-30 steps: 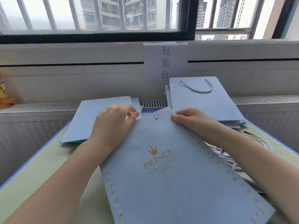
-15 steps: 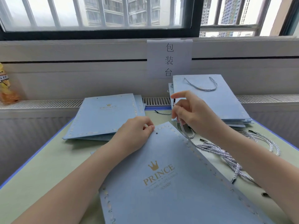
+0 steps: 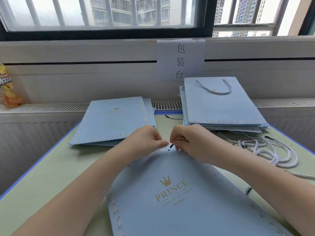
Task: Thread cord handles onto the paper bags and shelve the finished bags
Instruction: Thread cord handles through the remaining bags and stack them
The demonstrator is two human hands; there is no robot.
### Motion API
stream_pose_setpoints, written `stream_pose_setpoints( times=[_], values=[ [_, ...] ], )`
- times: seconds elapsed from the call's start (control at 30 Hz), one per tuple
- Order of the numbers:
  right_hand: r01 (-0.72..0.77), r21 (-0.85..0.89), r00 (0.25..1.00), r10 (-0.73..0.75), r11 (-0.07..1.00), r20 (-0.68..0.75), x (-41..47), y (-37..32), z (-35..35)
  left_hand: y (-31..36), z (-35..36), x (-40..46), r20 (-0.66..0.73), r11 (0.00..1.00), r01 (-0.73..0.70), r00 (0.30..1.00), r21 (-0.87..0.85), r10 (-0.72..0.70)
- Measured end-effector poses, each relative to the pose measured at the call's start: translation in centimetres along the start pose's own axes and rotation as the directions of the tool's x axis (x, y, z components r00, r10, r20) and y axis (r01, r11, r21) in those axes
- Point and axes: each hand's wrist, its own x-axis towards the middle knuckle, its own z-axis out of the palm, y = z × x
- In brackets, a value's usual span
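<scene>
A flat light-blue paper bag [image 3: 173,198] with a gold crown and "PRINCE" print lies in front of me on the table. My left hand [image 3: 144,142] pinches the bag's top edge beside a small punched hole [image 3: 168,150]. My right hand [image 3: 190,142] grips a white-and-blue twisted cord [image 3: 181,138]. The cord's dark tip [image 3: 171,146] points down just above the hole. A pile of loose cords [image 3: 265,150] lies to the right.
A stack of bags without handles [image 3: 115,121] lies at the back left. A stack of bags with cord handles [image 3: 219,106] is at the back right. A paper sign [image 3: 180,60] hangs on the wall. A snack packet [image 3: 7,87] stands on the radiator ledge, far left.
My right hand took a cord from the pile and brought its tip down to the bag's hole. My left hand shifted along the top edge to the hole. The bag slid nearer.
</scene>
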Motion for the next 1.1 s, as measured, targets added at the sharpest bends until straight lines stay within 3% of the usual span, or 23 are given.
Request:
stream_pose_setpoints(
  times=[0.27, 0.53, 0.7, 0.77, 0.87, 1.1],
  values=[
    [0.104, -0.14, 0.995, -0.104, 0.985, 0.007, 0.1, -0.6, 0.4, 0.6, 0.0, -0.4, 0.009, 0.994, 0.031, 0.999, 0.109, -0.032],
    [0.251, -0.109, 0.967, -0.255, 0.962, -0.024, -0.3, -1.9, 0.4, 1.0, -0.3, -0.6, 0.043, 0.995, 0.1, 0.994, 0.006, -0.1],
    [0.258, -0.052, 0.965, -0.26, 0.965, -0.027, -0.2, -1.6, 0.4, 0.6, -1.4, -0.9, 0.178, 0.994, 0.088, 0.981, -0.067, -0.075],
    [0.2, 0.028, 0.979, -0.198, 0.979, -0.057, -0.2, -1.5, 0.4, 0.4, -1.8, -1.0, 0.213, 0.994, 0.081, 0.975, -0.079, -0.062],
    [0.098, 0.177, 0.995, -0.09, 0.979, -0.052, -0.2, -1.4, -0.2, 0.4, -2.1, -1.0, 0.192, 0.989, 0.072, 0.98, -0.128, -0.047],
    [0.112, 0.106, 0.988, -0.099, 0.988, -0.119, -0.3, -1.7, -0.6, 0.6, -2.1, -0.6, 0.099, 0.978, 0.127, 0.989, -0.164, -0.112]
  ],
)
